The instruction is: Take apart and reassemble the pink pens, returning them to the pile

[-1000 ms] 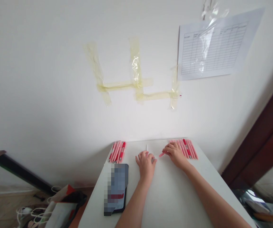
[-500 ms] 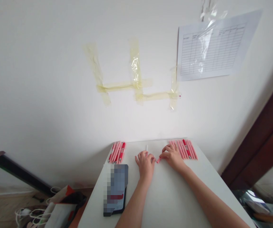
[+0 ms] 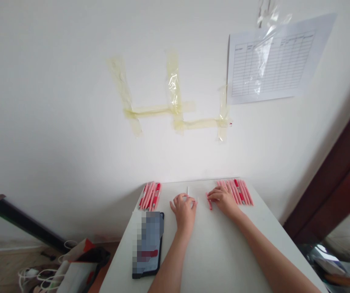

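My right hand [image 3: 224, 200] is closed, its fingertips pinching a short pink pen or pen barrel [image 3: 209, 202] that points down toward the tabletop. My left hand [image 3: 185, 211] rests low over the white table [image 3: 214, 252], fingers curled, thumb and forefinger close together. Whatever those fingers hold is too small to make out. A thin white stick [image 3: 188, 190] shows just beyond the left fingers, its near end hidden by them. Beside my right hand lies a row of pink pens [image 3: 244, 193], one of them red. Pink and red pens [image 3: 150, 196] lie bunched at the table's left.
A phone [image 3: 153, 244] with a blurred screen lies at the left of the table. The wall behind carries yellowed tape [image 3: 150, 112] and a printed sheet [image 3: 272, 61]. Bags and white cables [image 3: 45, 276] are on the floor at left; dark red wood [image 3: 330, 195] stands at right.
My right hand has drawn the pink piece slightly right, away from my left hand, and it now sits more upright in view. My left hand has shifted a little left.
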{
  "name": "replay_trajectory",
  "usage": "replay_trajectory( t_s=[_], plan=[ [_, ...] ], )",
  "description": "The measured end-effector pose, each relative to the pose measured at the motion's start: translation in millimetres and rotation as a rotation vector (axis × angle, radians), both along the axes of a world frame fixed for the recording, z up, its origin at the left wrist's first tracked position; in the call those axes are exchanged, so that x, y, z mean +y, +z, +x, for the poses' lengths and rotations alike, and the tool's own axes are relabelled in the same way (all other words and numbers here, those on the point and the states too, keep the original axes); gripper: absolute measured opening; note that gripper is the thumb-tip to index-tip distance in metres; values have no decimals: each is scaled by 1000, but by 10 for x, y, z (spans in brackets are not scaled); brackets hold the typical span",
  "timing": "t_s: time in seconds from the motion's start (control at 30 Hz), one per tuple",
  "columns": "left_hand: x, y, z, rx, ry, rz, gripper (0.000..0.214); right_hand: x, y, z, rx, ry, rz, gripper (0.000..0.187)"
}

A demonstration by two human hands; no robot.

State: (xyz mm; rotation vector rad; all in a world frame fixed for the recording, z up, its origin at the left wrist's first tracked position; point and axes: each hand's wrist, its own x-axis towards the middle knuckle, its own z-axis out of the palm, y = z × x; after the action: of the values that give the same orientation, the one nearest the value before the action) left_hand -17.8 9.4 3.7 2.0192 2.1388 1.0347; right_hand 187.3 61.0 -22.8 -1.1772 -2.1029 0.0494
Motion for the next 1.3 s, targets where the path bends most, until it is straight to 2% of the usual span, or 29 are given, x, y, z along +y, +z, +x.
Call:
replay_trajectory(
  t_s=[0.23,0.53,0.77,1.07,1.3],
  plan=[
    [11,58,-114,17,126,7,14,-24,37,-35,-39,56,-31,18],
    [-6,66,-123,92,225,-18,27,-49,45,-67,-65,62,-38,17],
    [-5,91,-123,125,253,-59,32,-29,30,-48,-52,75,-73,19],
    [-4,95,-119,120,240,-59,34,4,29,-28,-36,110,-36,18],
    [6,114,-140,94,238,-59,26,9,35,-2,-2,94,-6,20]
  ],
)
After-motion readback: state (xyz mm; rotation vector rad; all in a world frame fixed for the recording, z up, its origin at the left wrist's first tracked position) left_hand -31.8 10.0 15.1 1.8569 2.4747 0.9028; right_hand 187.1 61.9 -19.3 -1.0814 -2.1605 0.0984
